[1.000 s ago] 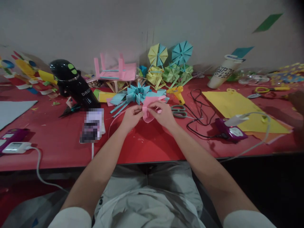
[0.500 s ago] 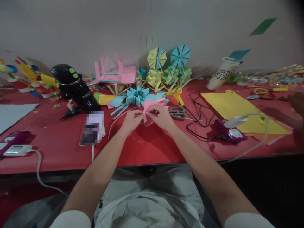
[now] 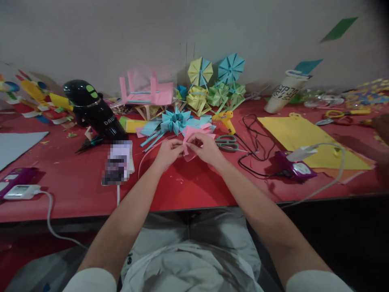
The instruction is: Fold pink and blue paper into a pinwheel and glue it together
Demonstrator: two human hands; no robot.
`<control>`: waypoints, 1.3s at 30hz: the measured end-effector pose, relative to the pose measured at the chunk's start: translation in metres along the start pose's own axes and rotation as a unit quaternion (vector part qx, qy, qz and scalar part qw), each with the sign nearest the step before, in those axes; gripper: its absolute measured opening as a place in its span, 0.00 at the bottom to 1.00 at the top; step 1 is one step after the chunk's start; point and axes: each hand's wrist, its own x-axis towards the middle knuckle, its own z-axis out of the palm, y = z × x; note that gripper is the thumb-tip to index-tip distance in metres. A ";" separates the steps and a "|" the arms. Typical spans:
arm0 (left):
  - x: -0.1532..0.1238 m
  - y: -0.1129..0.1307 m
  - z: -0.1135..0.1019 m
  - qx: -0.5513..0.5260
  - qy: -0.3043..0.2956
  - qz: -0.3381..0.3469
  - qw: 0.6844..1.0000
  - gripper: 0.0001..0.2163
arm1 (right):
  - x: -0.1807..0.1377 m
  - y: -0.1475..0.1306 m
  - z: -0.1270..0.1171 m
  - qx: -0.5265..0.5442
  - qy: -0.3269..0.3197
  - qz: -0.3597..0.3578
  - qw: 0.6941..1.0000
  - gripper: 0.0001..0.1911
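Both of my hands meet over the middle of the red table point(image 3: 188, 186) and pinch a folded piece of pink paper point(image 3: 189, 138). My left hand point(image 3: 168, 152) grips its left side with closed fingers. My right hand point(image 3: 206, 148) pinches the top and right side. Just behind the pink paper lies a blue folded paper star point(image 3: 172, 121) with loose blue strips. Green-handled scissors point(image 3: 227, 142) lie right of my right hand.
A phone point(image 3: 118, 162) lies left of my left hand, beside a black device point(image 3: 94, 111). Paper pinwheels point(image 3: 216, 81), a pink paper model point(image 3: 147, 91), a yellow glue gun point(image 3: 226, 119), black cable, yellow sheet point(image 3: 306, 140), paper cup point(image 3: 284, 95) and purple chargers point(image 3: 296, 168) crowd the table.
My hands have stayed in place, working the pink paper with small finger shifts; the paper sits a little more folded between them. The view has bobbed slightly.
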 end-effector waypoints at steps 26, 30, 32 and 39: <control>0.003 -0.003 -0.006 0.041 -0.061 0.053 0.996 0.16 | -0.001 -0.005 -0.002 -0.023 0.020 -0.010 0.999 0.03; 0.004 -0.003 -0.005 0.070 -0.046 0.058 0.995 0.15 | 0.000 -0.003 -0.004 -0.015 0.011 -0.002 1.000 0.03; 0.003 -0.002 -0.004 0.090 -0.034 0.071 0.993 0.14 | 0.000 -0.003 -0.005 -0.007 0.004 -0.002 1.000 0.03; 0.001 -0.002 -0.001 0.082 -0.004 0.063 0.995 0.03 | 0.000 -0.004 -0.001 0.008 0.001 -0.005 1.000 0.07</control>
